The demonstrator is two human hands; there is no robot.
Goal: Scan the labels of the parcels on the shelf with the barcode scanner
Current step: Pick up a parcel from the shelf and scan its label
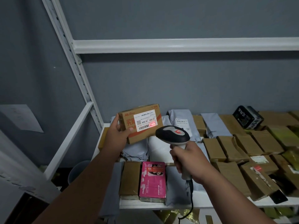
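Note:
My left hand (pixel 116 133) grips a brown cardboard parcel (pixel 129 120) by its left end and holds it tilted above the shelf (pixel 161 206). Its white label (pixel 145 121) faces me, and a red scanner light falls on the barcode at its lower edge. My right hand (pixel 186 160) grips the handle of a black and grey barcode scanner (pixel 172 135), whose head points at that label from just below and to the right. A black cable hangs down from the handle.
Several parcels cover the white shelf: brown taped boxes (pixel 229 147) to the right, grey mailer bags (pixel 182 122) behind, a pink box (pixel 152 180) at the front, a black box (pixel 246 117) at the back right. A white shelf upright (pixel 77 67) and upper beam (pixel 178 45) frame the bay.

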